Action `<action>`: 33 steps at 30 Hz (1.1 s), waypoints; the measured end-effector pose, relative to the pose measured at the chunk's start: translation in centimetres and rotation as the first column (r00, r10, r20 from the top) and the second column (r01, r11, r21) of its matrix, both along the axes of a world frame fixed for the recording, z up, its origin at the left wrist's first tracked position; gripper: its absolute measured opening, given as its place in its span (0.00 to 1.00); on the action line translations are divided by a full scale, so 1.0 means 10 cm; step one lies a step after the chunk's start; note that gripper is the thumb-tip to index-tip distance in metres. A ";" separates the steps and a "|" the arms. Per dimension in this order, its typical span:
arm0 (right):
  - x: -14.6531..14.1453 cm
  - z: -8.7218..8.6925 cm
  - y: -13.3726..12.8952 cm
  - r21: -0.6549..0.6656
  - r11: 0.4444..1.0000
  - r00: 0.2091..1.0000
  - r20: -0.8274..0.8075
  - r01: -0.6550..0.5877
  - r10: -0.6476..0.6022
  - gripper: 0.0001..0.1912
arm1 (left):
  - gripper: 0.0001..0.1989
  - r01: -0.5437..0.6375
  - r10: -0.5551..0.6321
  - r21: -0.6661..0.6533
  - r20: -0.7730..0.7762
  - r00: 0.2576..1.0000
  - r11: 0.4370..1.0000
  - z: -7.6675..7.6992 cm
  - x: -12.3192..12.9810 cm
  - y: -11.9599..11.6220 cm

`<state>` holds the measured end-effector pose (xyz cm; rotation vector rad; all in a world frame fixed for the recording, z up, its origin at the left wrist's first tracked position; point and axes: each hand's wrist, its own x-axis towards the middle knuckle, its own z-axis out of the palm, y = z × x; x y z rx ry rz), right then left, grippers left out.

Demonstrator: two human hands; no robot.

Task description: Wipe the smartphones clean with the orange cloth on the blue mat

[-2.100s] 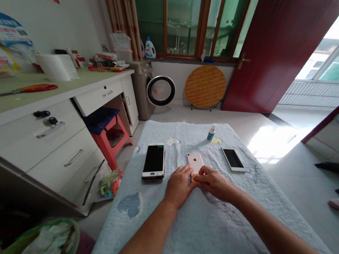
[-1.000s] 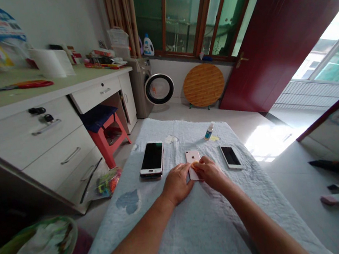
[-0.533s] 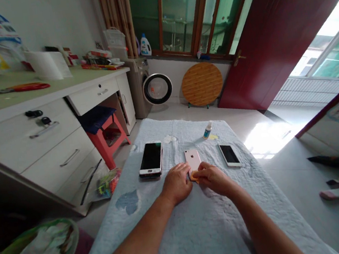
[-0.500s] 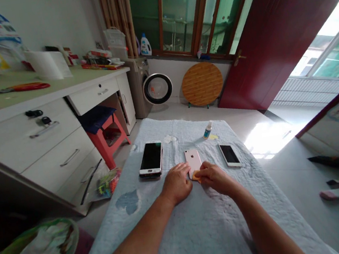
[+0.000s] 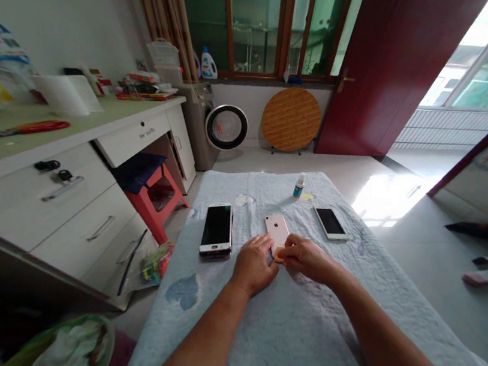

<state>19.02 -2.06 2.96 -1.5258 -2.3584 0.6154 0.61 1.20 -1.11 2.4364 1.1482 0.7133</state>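
Note:
A pink smartphone (image 5: 276, 228) lies face down on the light blue cloth (image 5: 301, 332), its apple logo showing. My left hand (image 5: 255, 263) grips its left edge near the bottom, fingers bent against it. Pinched in my right hand (image 5: 304, 257) is a small orange sponge-like pad (image 5: 278, 255), pressed on the phone's lower end, which the hands partly hide. To the left lies a stack of phones, a larger white phone (image 5: 216, 228) with a dark screen on top. On the right rests another white phone (image 5: 330, 223), face up. A small spray bottle (image 5: 298, 187) stands beyond them.
A desk with drawers (image 5: 68, 195) runs along the left, with a red stool (image 5: 156, 201) under it. At the lower left stands a bin (image 5: 108, 347) holding crumpled paper. The washing machine door (image 5: 227, 128) hangs open behind, beside a round wooden tabletop (image 5: 292, 119).
My right hand and the orange pad have shifted slightly left and down along the phone's lower edge. My left hand stays at the phone's left side.

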 end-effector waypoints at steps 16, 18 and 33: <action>0.06 -0.28 0.27 0.227 0.937 0.957 0.057 0.266 -0.286 0.12 | 0.20 -0.002 0.001 -0.044 -0.032 0.999 0.999 0.04 0.02 0.02; 0.06 -0.29 0.38 0.246 0.931 0.947 0.111 0.268 -0.302 0.13 | 0.20 -0.010 0.009 -0.051 -0.032 0.999 0.999 0.05 0.02 0.02; -0.28 -0.17 0.87 0.311 0.943 0.922 0.316 0.121 -0.223 0.11 | 0.17 -0.008 0.010 -0.058 0.035 0.999 0.998 0.08 0.02 0.00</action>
